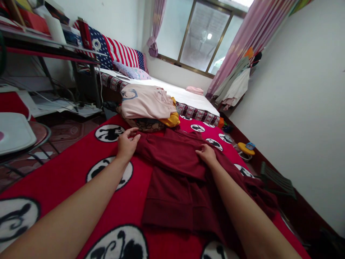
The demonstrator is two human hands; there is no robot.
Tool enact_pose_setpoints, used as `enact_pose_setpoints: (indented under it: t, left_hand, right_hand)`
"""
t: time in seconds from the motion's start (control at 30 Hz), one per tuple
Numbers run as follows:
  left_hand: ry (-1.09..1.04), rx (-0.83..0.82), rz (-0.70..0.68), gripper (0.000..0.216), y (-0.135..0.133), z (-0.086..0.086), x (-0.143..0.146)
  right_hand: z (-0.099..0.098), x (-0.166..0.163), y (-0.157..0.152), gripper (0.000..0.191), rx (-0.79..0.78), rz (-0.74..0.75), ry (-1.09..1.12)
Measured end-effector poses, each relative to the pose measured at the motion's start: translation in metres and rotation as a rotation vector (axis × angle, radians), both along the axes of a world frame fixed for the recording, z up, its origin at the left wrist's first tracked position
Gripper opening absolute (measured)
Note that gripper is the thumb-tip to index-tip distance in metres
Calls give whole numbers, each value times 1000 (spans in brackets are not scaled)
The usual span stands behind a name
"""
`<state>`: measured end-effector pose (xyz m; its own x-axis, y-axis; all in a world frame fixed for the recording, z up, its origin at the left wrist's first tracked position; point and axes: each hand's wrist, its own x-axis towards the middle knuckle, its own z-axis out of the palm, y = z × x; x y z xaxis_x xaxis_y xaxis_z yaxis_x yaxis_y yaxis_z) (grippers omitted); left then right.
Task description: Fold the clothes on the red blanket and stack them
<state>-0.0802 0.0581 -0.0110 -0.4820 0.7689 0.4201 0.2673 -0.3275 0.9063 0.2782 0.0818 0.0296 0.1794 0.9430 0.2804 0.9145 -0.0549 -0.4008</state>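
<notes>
A dark maroon garment (175, 180) lies spread on a red blanket (81, 172) with black-and-white round prints. My left hand (126, 142) rests at the garment's upper left edge, fingers curled against the cloth. My right hand (207, 153) lies on the garment's upper middle, fingers bent and pressing down on the fabric. Whether either hand pinches the cloth is unclear. Both forearms stretch forward across the blanket.
A pile of folded clothes, pink top (145, 102) uppermost with something yellow (170, 120) beneath, sits just beyond the garment. Behind it is a white bed (178, 93) with pillows. A metal shelf (48, 50) stands left, a white wall right, toys (246, 148) on the floor.
</notes>
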Motion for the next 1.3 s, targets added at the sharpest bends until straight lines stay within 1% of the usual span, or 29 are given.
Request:
enact_pose_setpoints:
  t: [0.03, 0.1, 0.13, 0.17, 0.23, 0.3, 0.37, 0.43, 0.47, 0.5, 0.57, 0.63, 0.67, 0.73, 0.77, 0.83, 0.87, 0.9, 0.93, 0.97, 1.0, 1.03, 1.1, 1.17, 1.2, 1.23, 1.3]
  left_hand:
    - [-2, -1, 2, 41, 0, 0, 0]
    - [-15, 5, 10, 41, 0, -1, -1]
    - [-21, 10, 9, 41, 0, -1, -1]
    - [-26, 14, 6, 41, 0, -1, -1]
    - [-25, 11, 4, 41, 0, -1, -1]
    - [-19, 0, 6, 41, -1, 1, 0]
    - [-9, -11, 13, 41, -2, 3, 1]
    - [13, -19, 22, 38, -3, 4, 1]
    - [24, -21, 30, 37, -4, 4, 0]
    - [32, -21, 38, 35, -5, 4, 0]
    - [35, -7, 43, 33, -7, 7, -2]
    - [37, 24, 37, 32, -10, 18, 1]
    - [43, 46, 21, 31, -12, 27, 7]
    - [65, 92, -56, 30, -18, 52, 27]
    - [79, 111, -120, 31, -21, 66, 42]
    - [112, 127, -286, 35, -25, 90, 79]
    - [130, 127, -384, 41, -26, 98, 99]
    - [138, 125, -508, 46, -26, 102, 116]
    - [129, 118, -663, 49, -26, 102, 130]
    - [120, 108, -771, 51, -25, 98, 140]
    - [113, 92, -834, 53, -24, 91, 145]
    - [112, 71, -838, 54, -23, 81, 146]
    - [160, 16, -709, 53, -21, 58, 137]
    - [257, -35, -566, 46, -21, 35, 123]
    - [308, -53, -521, 42, -21, 26, 116]
    - [350, -64, -497, 39, -22, 19, 111]
    - [393, -71, -488, 38, -24, 11, 106]
  right_hand:
    - [4, -2, 2, 32, -20, 21, -19]
    - [10, -14, -3, 35, -45, 52, -53]
    - [12, -23, -10, 36, -45, 62, -71]
    - [13, -34, -20, 33, -37, 74, -90]
    - [9, -58, -45, 17, -19, 119, -128]
    - [0, -79, -71, 13, 8, 194, -151]
    - [-10, -91, -91, 10, 37, 272, -130]
    - [-17, -93, -99, 7, 66, 332, -47]
    - [-20, -91, -99, 7, 80, 355, 40]
    - [-22, -89, -97, 7, 98, 370, 162]
    - [-23, -83, -92, 14, 162, 377, 479]
    - [-22, -79, -88, 23, 232, 354, 791]
    - [-20, -78, -86, 28, 258, 342, 909]
    - [-16, -75, -84, 36, 269, 331, 1078]
    - [-14, -74, -84, 40, 250, 330, 1143]
    - [-10, -69, -82, 50, 162, 315, 1257]
    - [-9, -65, -80, 55, 106, 294, 1311]
    - [-7, -61, -78, 59, 55, 267, 1358]
    - [-7, -56, -76, 63, 17, 241, 1394]
    - [-6, -51, -74, 65, -6, 221, 1415]
    - [-6, -47, -72, 67, -16, 211, 1419]
    - [-7, -44, -70, 68, -12, 209, 1412]
    - [-8, -39, -68, 63, 23, 222, 1394]
    - [-9, -38, -68, 50, 70, 222, 1420]
    - [-10, -38, -68, 45, 84, 216, 1444]
    - [-10, -37, -68, 41, 89, 210, 1463]
    - [-10, -33, -65, 39, 86, 200, 1461]
